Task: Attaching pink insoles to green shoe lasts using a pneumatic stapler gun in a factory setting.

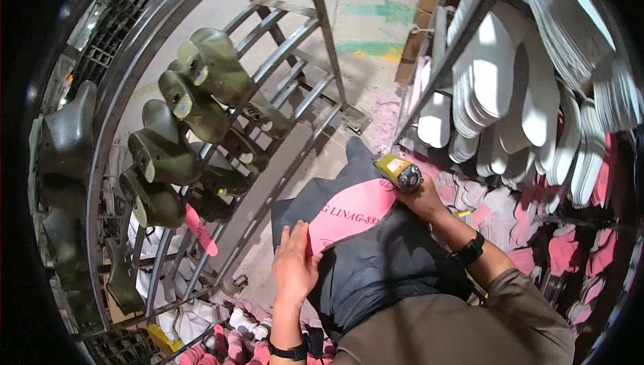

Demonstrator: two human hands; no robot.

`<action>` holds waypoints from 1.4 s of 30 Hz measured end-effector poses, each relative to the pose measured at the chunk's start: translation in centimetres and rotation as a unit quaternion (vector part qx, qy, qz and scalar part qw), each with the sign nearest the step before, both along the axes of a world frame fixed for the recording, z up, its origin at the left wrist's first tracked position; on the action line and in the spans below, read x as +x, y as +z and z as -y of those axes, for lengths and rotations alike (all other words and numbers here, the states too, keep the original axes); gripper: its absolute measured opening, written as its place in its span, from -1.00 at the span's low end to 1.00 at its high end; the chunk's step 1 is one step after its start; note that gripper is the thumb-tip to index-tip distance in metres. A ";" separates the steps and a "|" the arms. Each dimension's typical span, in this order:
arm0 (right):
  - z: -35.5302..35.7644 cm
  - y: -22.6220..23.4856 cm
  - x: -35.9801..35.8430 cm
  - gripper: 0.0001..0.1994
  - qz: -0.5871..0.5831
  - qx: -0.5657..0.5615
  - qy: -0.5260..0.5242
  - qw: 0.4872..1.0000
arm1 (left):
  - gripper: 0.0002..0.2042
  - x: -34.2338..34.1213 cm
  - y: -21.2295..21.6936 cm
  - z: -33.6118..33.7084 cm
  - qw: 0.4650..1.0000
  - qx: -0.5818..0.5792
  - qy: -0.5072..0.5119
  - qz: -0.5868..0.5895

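Observation:
A pink shoe insole (349, 216) with dark printing lies across my lap on a dark grey cloth (362, 164). My left hand (294, 264) rests with stretched fingers at the insole's near left end, fingertips touching its edge. At the far right end of the insole, my right hand (422, 199) is closed round a yellow hand-held power tool (400, 172) with a round dark end. The tool covers the insole's far tip. What its working end touches is hidden, and so is whatever lies under the insole.
Dark green shoe lasts (208, 63) hang on a metal rack (322, 50) at the left, with another pink insole (201, 231) among them. Stacks of white insoles (483, 63) fill a shelf at the right, above pink pieces (563, 251). More pink and white pieces lie at the lower left.

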State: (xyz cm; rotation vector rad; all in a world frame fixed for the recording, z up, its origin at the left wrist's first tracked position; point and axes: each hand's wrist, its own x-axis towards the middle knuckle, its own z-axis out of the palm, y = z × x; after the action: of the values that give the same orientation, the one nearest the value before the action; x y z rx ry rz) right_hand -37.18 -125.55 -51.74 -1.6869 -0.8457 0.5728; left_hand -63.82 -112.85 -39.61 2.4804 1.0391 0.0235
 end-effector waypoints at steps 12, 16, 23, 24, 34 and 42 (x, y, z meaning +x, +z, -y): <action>3.4 4.1 -0.3 -0.61 -0.097 -0.106 0.017 0.989 | -0.33 0.0 -0.5 4.0 0.997 0.068 0.021 -0.035; 3.1 4.2 -0.3 -0.58 -0.103 -0.072 0.013 0.992 | -0.32 -0.3 -1.1 4.5 0.994 0.101 0.026 -0.016; 3.1 5.7 -0.5 -0.56 -0.103 -0.052 -0.020 0.993 | -0.33 0.2 -1.2 2.7 0.997 0.070 0.012 -0.010; 3.2 5.8 -0.4 -0.56 -0.104 -0.052 -0.024 0.993 | -0.33 -0.3 -1.9 2.3 0.998 0.069 0.008 -0.011; 8.3 5.5 0.7 -0.30 -0.048 -0.173 -0.053 0.982 | -0.39 0.4 -2.0 1.0 0.997 -0.029 0.067 0.002; 7.2 11.8 -0.3 -0.45 -0.082 -0.029 0.259 0.962 | -0.38 1.5 -0.9 0.8 1.000 -0.009 0.024 0.003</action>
State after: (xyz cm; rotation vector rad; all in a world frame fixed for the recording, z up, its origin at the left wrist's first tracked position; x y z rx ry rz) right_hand -37.52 -132.79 -39.96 -1.4412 -1.1640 1.0868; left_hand -62.34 -113.66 -40.51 2.4380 1.0915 0.0372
